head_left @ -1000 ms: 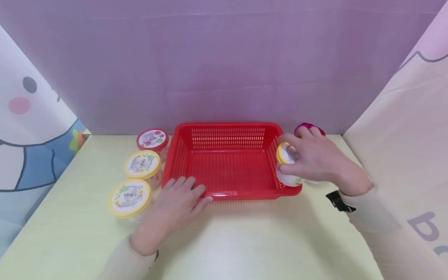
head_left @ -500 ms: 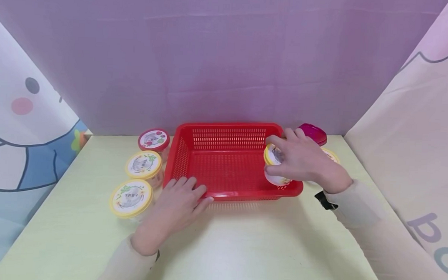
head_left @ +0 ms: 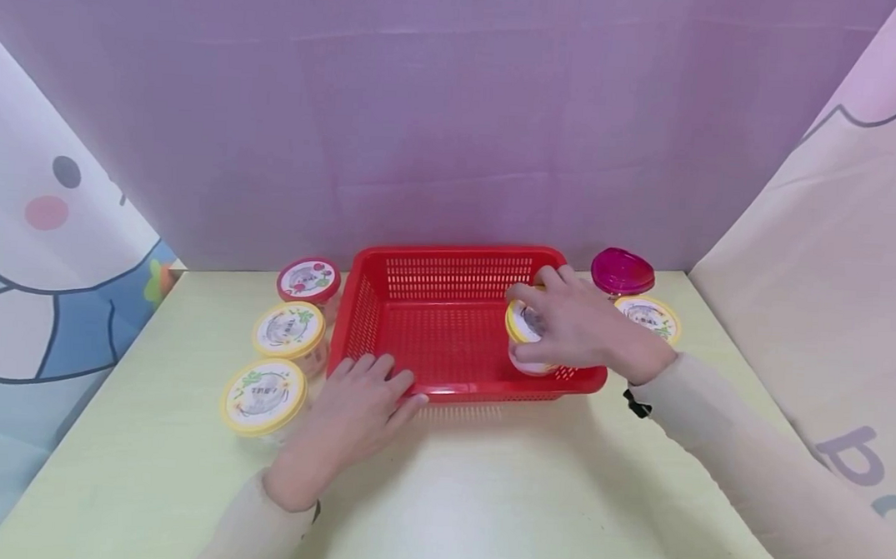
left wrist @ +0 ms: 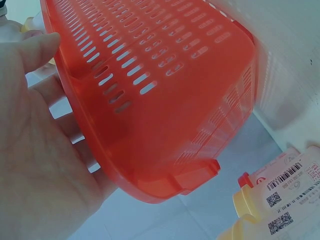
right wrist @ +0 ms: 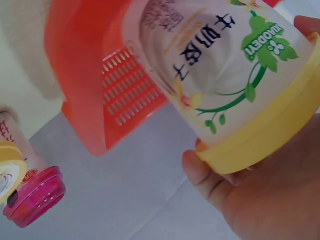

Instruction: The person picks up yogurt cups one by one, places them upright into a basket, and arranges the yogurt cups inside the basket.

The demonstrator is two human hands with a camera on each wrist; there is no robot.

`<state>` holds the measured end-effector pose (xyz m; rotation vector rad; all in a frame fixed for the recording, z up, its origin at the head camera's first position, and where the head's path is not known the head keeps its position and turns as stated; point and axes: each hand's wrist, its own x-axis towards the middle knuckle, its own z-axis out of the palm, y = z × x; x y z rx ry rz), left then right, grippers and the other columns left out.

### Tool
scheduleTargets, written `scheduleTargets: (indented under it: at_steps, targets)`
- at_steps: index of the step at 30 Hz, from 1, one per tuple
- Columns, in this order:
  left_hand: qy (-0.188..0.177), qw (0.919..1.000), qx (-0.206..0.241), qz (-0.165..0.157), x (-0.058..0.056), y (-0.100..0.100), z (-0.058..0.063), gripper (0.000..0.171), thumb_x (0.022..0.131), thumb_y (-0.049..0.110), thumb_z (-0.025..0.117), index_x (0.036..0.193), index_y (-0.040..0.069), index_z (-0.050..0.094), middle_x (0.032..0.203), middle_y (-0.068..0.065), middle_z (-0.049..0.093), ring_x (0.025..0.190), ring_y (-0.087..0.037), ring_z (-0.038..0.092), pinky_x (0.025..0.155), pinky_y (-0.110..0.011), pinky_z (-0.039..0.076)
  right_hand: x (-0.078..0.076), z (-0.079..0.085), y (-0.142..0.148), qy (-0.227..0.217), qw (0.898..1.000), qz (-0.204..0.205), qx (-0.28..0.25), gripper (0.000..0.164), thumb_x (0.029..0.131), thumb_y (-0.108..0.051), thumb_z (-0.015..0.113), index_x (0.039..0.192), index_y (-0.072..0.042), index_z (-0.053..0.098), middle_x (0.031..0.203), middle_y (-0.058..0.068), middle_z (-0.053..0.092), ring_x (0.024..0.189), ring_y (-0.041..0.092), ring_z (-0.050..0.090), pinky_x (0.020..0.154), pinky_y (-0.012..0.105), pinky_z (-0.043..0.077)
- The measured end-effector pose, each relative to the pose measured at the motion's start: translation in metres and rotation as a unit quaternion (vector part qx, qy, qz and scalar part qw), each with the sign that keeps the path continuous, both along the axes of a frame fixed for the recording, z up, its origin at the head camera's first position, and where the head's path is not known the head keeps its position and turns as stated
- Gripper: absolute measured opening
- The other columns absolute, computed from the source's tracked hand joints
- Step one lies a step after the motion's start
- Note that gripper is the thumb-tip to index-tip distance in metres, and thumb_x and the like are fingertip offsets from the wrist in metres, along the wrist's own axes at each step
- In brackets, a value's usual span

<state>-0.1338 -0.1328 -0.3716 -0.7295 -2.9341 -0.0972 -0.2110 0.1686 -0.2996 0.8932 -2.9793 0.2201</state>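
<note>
My right hand (head_left: 577, 323) grips a clear plastic jar with a yellow lid (head_left: 524, 324) by its lid, over the right part of a red plastic basket (head_left: 443, 388). In the right wrist view the jar (right wrist: 225, 70) shows dark characters and a green leaf print, with the thumb and fingers at the lid. My left hand (head_left: 356, 405) holds the basket's front left corner, its fingers hooked over the rim. The left wrist view shows the thumb at the edge of the basket (left wrist: 165, 110) and the other fingers passing behind the rim.
Left of the basket stand a red-lidded jar (head_left: 309, 280) and two yellow-lidded jars, the nearer one (head_left: 264, 397) by my left wrist. To the right are a magenta-lidded jar (head_left: 623, 271) and another yellow-lidded jar (head_left: 649, 315). A purple cloth (head_left: 455, 121) hangs behind the table.
My right hand has carried the yellow-lidded jar leftward, from the basket's right wall to farther over its inside. The jars at the right have come into fuller view. The left hand stays on the rim.
</note>
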Motion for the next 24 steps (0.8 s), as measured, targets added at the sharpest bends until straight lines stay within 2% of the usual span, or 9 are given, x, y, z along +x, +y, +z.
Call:
scheduleTargets:
  at_steps: [11,16,24]
  targets:
    - [0.008,1.0000,-0.005,0.000,0.000,0.001,0.000,0.046,0.091,0.053,0.071,0.123,0.021,0.069,0.110,-0.005,0.066,0.101,-0.023,0.060,0.091,-0.046,0.052,-0.003,-0.005,-0.006,0.003,1.000,0.020,0.017,0.074,0.072,-0.054,0.077,0.140,-0.033,0.055,0.127,0.001,0.052,0.113,0.020,0.045,0.082,0.049,0.051]
    - [0.010,0.9999,-0.005,0.004,0.000,0.002,0.000,0.044,0.092,0.053,0.069,0.123,0.022,0.070,0.110,-0.005,0.066,0.102,-0.023,0.060,0.092,-0.046,0.051,-0.005,-0.007,-0.010,-0.001,1.000,0.029,0.008,0.079,0.069,-0.056,0.082,0.141,-0.036,0.055,0.130,-0.003,0.051,0.114,0.016,0.045,0.087,0.046,0.053]
    - [0.015,0.9999,-0.006,0.002,-0.001,0.002,-0.001,0.044,0.091,0.054,0.070,0.122,0.022,0.070,0.110,-0.005,0.067,0.101,-0.023,0.060,0.091,-0.046,0.052,-0.009,-0.012,-0.022,0.002,0.997,0.072,0.012,0.071,0.073,-0.055,0.078,0.138,-0.034,0.057,0.126,-0.002,0.051,0.111,0.016,0.045,0.087,0.038,0.052]
